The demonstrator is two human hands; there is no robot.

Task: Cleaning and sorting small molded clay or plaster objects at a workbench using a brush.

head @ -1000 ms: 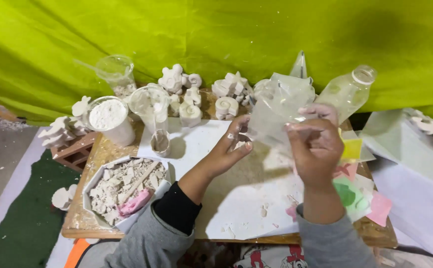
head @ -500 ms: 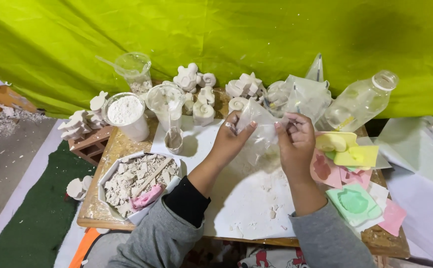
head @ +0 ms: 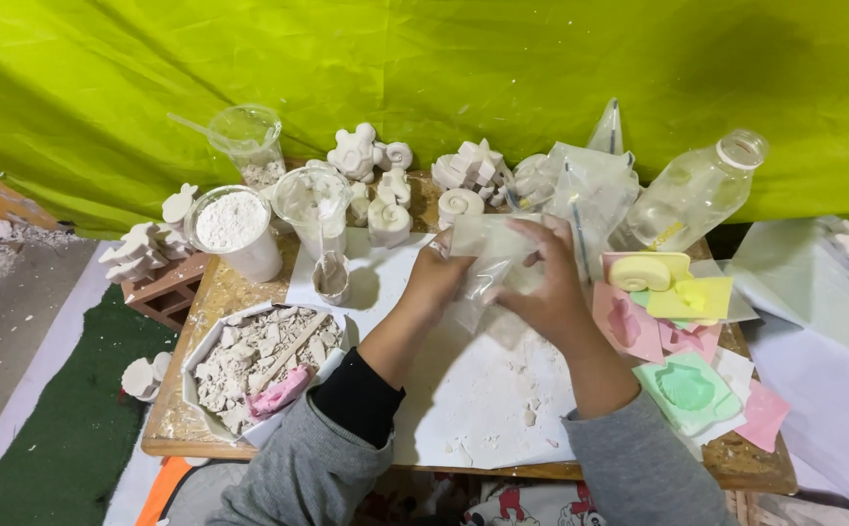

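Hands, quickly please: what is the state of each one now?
Left hand: closed on the clear plastic bag.
Right hand: closed on the same bag, fingers gripping its upper edge.

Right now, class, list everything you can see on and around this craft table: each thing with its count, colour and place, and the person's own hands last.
Clear plastic bag: one, see-through, held over the white sheet.
White sheet: one, dusty, table middle.
Tub of white powder: one, table left.
Clear cups: two, back left; a third, small, in front.
Tray of broken plaster pieces: one, white, front left.
Plaster figures: many, white, back row.
Clear bottle: one, back right, tilted.
Moulds: several, pink, yellow, green, table right.
Green cloth: backdrop.
Left hand: grip on the bag.
Right hand: grip on the bag.
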